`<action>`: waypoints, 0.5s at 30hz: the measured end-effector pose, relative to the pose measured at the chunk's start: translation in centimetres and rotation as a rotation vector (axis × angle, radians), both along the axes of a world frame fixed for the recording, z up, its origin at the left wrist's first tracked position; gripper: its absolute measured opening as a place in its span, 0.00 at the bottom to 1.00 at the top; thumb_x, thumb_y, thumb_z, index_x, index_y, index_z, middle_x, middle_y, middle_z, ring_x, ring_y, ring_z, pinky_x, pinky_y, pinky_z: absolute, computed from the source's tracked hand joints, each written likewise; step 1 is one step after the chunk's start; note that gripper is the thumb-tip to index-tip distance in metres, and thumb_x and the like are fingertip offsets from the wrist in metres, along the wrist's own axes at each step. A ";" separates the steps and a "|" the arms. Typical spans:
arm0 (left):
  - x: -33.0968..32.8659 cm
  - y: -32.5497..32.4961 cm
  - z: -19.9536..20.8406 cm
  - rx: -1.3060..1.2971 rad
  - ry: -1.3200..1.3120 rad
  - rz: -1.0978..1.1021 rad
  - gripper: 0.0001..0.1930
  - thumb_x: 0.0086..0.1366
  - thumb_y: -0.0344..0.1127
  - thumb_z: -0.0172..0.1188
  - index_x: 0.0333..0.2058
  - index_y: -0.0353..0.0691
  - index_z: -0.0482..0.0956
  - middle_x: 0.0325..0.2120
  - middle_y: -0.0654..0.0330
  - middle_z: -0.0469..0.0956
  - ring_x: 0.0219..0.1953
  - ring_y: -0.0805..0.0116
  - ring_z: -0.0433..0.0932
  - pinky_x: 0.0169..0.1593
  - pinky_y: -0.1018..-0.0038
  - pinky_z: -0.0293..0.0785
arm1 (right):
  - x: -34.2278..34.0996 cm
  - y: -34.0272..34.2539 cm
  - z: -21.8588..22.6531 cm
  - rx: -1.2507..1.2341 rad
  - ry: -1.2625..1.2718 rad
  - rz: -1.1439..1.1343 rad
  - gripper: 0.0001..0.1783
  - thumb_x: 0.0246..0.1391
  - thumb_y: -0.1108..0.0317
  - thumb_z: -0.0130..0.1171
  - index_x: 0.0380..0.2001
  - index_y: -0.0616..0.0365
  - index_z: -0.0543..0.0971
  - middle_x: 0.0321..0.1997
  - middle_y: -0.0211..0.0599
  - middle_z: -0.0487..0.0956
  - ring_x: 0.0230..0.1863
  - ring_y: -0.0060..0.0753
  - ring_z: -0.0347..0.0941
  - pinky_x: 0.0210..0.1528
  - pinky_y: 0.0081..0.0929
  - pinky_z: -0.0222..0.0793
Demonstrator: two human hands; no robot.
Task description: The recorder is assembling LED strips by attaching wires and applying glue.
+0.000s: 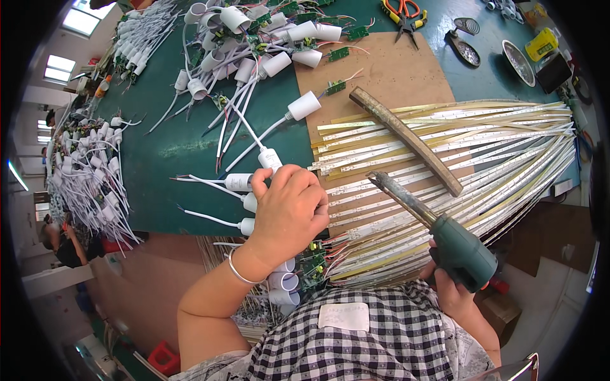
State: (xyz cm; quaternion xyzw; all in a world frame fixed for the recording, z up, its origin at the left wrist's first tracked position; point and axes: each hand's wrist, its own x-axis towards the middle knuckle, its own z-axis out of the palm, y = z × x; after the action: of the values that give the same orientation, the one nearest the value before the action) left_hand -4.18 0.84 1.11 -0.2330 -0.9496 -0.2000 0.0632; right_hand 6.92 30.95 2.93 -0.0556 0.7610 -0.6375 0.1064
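My left hand point(289, 209) is closed over the left ends of the LED strips, fingertips curled down; what they pinch is hidden. Against its fingers rests a white cylindrical housing point(269, 160) with a cable, and more white housings point(239, 182) lie beside it. In my right hand point(450, 291) is a green-handled soldering gun point(467, 251), its metal tip pointing up and left above the strips. White and yellow LED strips point(508, 143) fan across the board, with a wooden bar point(406, 143) lying over them. Small green circuit boards point(312, 263) with wires sit below my left hand.
A heap of white housings with cables and circuit boards point(254, 44) covers the far table. More cabled housings point(89, 159) are piled at left. Pliers point(405, 20), a small black holder point(464, 49), a metal dish point(518, 63) and a yellow container point(542, 44) stand at the far right.
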 end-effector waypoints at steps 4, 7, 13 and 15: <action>0.0 0.0 0.0 -0.007 0.009 0.004 0.06 0.47 0.31 0.65 0.23 0.48 0.75 0.34 0.67 0.73 0.46 0.62 0.71 0.53 0.54 0.51 | 0.1 0.6 -0.1 -0.068 -0.014 -0.021 0.26 0.56 0.79 0.45 0.60 0.66 0.66 0.57 0.44 0.74 0.30 0.29 0.76 0.33 0.24 0.71; 0.2 -0.1 0.4 -0.027 -0.014 0.004 0.07 0.47 0.32 0.65 0.26 0.48 0.77 0.36 0.67 0.74 0.48 0.62 0.71 0.55 0.56 0.51 | 0.3 0.2 0.1 -0.088 0.001 -0.120 0.24 0.58 0.74 0.49 0.59 0.66 0.66 0.55 0.44 0.74 0.27 0.28 0.76 0.31 0.23 0.70; -2.6 -4.2 3.6 -0.129 0.106 -0.089 0.17 0.50 0.25 0.60 0.41 0.46 0.79 0.44 0.62 0.77 0.56 0.59 0.71 0.59 0.58 0.59 | 0.3 0.7 0.1 -0.107 0.007 -0.200 0.27 0.56 0.77 0.49 0.60 0.68 0.64 0.57 0.48 0.74 0.29 0.30 0.77 0.34 0.26 0.74; -3.8 -6.6 3.3 -0.210 0.107 -0.136 0.21 0.50 0.21 0.57 0.44 0.46 0.79 0.46 0.61 0.77 0.56 0.58 0.71 0.59 0.60 0.61 | 0.1 0.9 0.0 -0.130 0.020 -0.179 0.28 0.54 0.82 0.47 0.61 0.68 0.63 0.58 0.50 0.73 0.30 0.31 0.78 0.36 0.28 0.76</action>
State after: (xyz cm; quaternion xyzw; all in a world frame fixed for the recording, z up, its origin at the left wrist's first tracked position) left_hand -7.98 -5.78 4.39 -0.3125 -0.9426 -0.0907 0.0752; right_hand 7.02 31.89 2.90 -0.0004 0.7210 -0.6919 0.0377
